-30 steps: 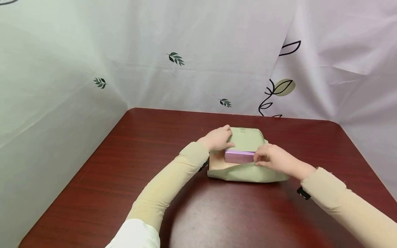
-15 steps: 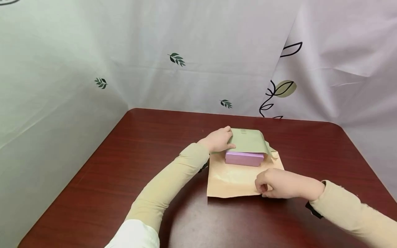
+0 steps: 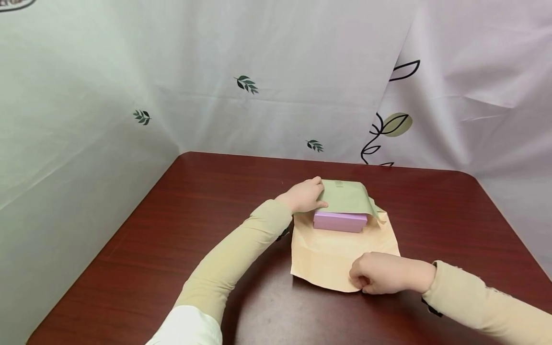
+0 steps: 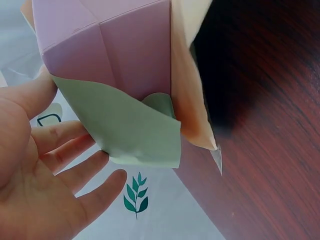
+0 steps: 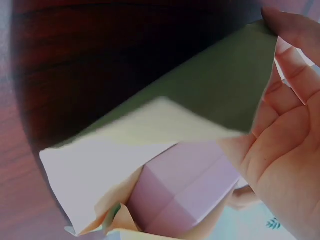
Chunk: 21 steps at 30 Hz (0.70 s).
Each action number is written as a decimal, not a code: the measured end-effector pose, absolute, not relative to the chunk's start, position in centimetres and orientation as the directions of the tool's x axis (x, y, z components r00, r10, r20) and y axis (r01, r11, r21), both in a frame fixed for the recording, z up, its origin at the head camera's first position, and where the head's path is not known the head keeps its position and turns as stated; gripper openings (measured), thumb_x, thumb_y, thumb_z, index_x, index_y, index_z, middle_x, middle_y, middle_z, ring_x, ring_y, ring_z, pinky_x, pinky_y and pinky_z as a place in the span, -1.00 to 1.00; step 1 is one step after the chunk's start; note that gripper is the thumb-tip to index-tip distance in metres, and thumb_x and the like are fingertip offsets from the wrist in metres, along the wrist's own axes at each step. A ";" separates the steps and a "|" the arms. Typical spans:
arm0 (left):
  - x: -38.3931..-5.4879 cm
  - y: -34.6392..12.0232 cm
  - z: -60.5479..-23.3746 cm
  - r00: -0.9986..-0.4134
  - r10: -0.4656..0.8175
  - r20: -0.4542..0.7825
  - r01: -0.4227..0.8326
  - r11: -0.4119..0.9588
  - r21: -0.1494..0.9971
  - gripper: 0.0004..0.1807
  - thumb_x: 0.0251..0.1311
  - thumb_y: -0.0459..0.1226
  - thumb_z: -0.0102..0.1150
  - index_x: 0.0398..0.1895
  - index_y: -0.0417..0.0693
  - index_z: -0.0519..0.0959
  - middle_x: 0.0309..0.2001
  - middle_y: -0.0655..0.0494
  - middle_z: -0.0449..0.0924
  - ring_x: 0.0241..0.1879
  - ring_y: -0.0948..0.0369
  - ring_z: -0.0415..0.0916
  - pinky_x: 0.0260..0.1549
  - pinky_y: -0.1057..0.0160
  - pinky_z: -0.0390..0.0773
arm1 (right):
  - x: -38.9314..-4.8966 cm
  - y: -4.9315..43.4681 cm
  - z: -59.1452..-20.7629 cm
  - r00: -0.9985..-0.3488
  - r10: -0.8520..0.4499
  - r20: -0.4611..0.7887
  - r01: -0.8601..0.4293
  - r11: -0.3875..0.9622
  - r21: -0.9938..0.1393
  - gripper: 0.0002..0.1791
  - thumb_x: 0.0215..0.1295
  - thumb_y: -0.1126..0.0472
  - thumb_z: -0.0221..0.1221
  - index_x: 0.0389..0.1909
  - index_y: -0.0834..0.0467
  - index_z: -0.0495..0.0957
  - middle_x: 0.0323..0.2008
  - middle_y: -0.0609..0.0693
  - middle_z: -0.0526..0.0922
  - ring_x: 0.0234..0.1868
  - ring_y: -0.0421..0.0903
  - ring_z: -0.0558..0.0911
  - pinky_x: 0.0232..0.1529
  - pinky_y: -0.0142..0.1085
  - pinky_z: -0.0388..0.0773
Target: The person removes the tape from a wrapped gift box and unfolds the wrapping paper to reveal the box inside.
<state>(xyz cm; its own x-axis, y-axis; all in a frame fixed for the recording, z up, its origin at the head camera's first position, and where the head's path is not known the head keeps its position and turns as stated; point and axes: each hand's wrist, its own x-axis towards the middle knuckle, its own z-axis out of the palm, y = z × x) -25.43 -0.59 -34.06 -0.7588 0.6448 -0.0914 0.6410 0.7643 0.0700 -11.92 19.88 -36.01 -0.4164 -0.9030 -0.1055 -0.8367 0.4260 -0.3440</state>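
A purple box (image 3: pixel 340 222) lies on a sheet of wrapping paper (image 3: pixel 326 261), cream inside and pale green outside. The paper's far part is folded over the box's top as a green flap (image 3: pixel 347 196). My left hand (image 3: pixel 303 195) rests at the left of this flap, fingers spread and nearly straight against the paper in the left wrist view, where the box's end (image 4: pixel 112 55) shows uncovered. Near me, my right hand (image 3: pixel 379 273) pinches the paper's front edge. In the right wrist view, thumb and fingers hold a corner of that sheet, green side (image 5: pixel 220 75) showing.
A dark red wooden table (image 3: pixel 181 230) carries everything. White cloth (image 3: pixel 215 105) printed with leaves hangs behind it and along the sides.
My right hand has drawn the near part of the paper off the box and toward me, laying its cream inside open. My left hand has stayed in place on the flap.
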 end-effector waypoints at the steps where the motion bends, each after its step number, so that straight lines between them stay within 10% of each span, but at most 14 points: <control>1: -25.4 -0.6 -34.0 -0.758 0.646 -0.090 0.642 0.764 0.070 -0.47 0.28 0.05 0.06 0.11 -0.17 0.48 0.08 0.02 0.36 0.01 0.20 0.47 0.00 0.31 0.46 | -11.9 19.9 -36.2 -0.413 -0.905 -0.103 -0.840 0.422 -0.341 -0.65 -0.27 0.46 0.27 -0.72 0.00 0.34 -0.70 -0.30 0.24 -0.58 -0.47 0.20 -0.54 -0.60 0.15; 21: -25.2 -0.5 -33.8 -0.765 0.637 -0.095 0.633 0.771 0.066 -0.49 0.29 0.04 0.06 0.08 -0.18 0.50 0.08 0.02 0.37 0.02 0.20 0.47 -0.02 0.31 0.47 | -13.3 21.0 -35.1 -0.437 -0.894 -0.102 -0.757 0.426 -0.495 -0.88 0.05 0.30 0.29 -0.44 0.04 0.55 -0.57 -0.32 0.43 -0.48 -0.49 0.36 -0.44 -0.54 0.35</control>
